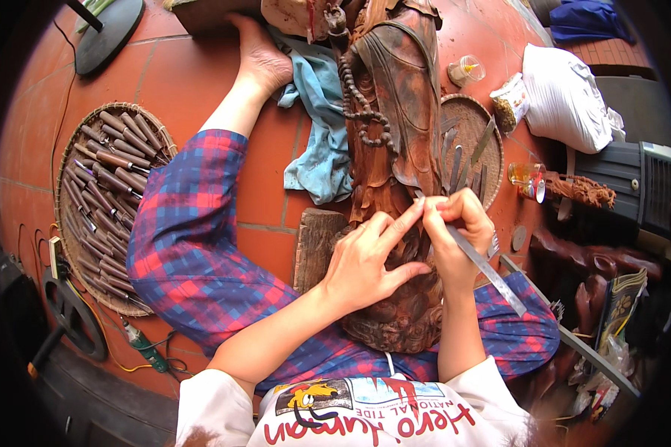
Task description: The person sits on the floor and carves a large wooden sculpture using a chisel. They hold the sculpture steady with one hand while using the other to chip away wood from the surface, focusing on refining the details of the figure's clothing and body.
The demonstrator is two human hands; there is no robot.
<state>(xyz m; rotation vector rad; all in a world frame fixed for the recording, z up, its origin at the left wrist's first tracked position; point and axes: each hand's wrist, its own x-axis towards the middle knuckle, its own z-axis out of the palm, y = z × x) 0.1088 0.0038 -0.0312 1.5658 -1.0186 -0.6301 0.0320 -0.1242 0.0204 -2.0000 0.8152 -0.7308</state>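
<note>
A reddish-brown wooden carving [384, 160] of a robed figure with a string of carved beads lies across my lap, its rounded, textured end [395, 324] toward me. My right hand [455, 231] pinches a thin flat metal file [492, 272]. Its long end slants down to the right, and its other end meets the carved wood near my fingertips. Thumb apart and index finger stretched out, my left hand [373, 257] rests on the carving. Its index fingertip is beside the file's working end. Both hands partly hide the wood underneath.
At left, a round woven tray [67, 223] holds many wood-handled chisels [112, 179]. Another woven tray [492, 164] with flat metal files is right of the carving. A blue cloth [317, 119], a wood block [317, 249], a glass jar [466, 69] and a white sack [563, 97] lie around.
</note>
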